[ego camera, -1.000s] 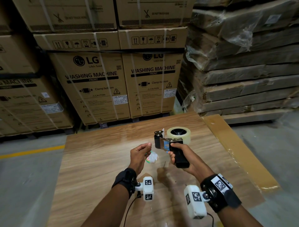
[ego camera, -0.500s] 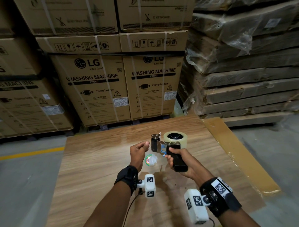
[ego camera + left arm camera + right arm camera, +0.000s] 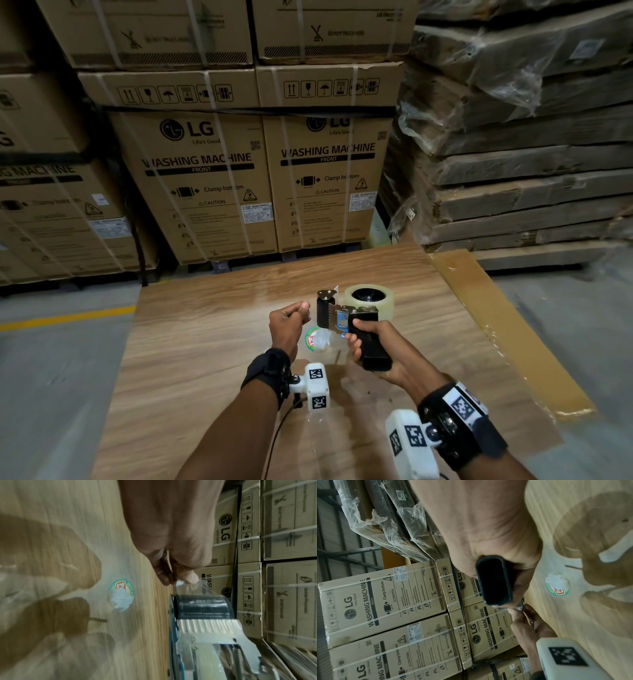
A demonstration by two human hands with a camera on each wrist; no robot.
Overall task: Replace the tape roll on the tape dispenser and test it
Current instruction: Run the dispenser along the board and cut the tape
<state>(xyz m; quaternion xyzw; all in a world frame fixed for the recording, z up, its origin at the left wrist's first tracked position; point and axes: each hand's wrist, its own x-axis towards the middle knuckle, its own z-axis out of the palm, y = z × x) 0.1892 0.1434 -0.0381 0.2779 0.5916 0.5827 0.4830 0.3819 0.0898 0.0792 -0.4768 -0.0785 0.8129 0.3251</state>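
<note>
Dispenser (image 3: 346,320), held above the table (image 3: 191,342): the right hand (image 3: 383,346) is wrapped round its black handle, the stiff, sure place to hold it. The left hand (image 3: 289,322) pinches the free tape end (image 3: 192,588) just past the roller (image 3: 202,607). That film looks thin, sticky and easily creased, so it probably wants an even pull. Beyond sits the roll (image 3: 369,298), mounted and likely light. A torn sticker (image 3: 317,339) lies below on the table.
</note>
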